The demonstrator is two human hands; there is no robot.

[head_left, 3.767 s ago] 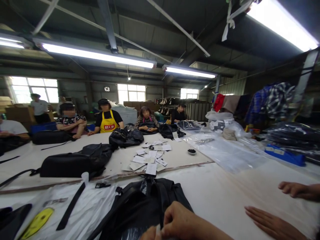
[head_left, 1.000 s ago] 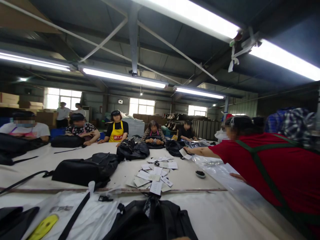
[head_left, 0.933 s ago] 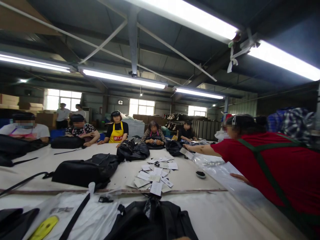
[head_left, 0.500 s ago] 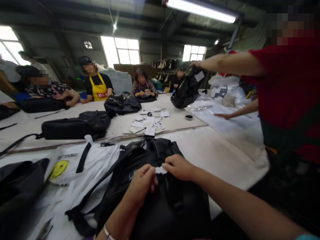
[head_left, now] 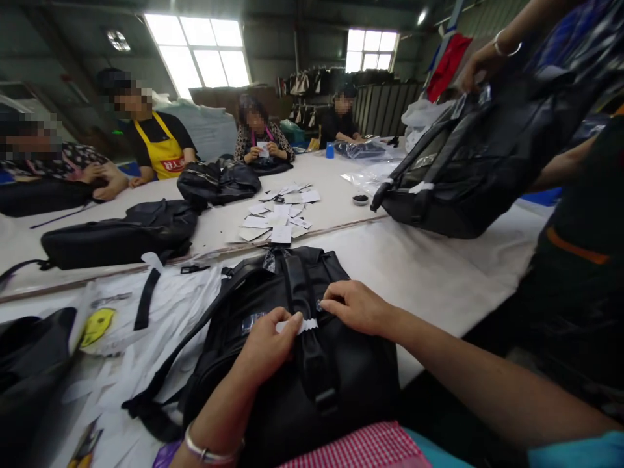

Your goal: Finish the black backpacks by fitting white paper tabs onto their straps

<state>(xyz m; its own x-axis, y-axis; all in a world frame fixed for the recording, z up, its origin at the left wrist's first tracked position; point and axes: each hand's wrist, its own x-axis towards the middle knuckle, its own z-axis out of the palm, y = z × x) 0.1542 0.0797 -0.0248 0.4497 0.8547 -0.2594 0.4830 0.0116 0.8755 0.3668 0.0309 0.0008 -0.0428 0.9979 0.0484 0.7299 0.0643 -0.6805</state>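
In front of me on the table lies a black backpack, with a strap and buckle running down its middle. My left hand is closed, thumb and finger pinching a white strip of tape with a jagged end. The strip lies over the backpack's middle strap. Just right of that strap my right hand is closed in a pinch close to the bag. A small shiny bit shows at its fingertips, too small to name.
A pile of white cards lies beyond my backpack, with a small dish to its right. Clear plastic bags are spread at left. More black bags lie across the table. At right a co-worker's hand lifts another backpack.
My right hand has come off the white strip and moved right; my left hand keeps it. The co-worker's lifted backpack has swung right and nearer. My view has shifted.
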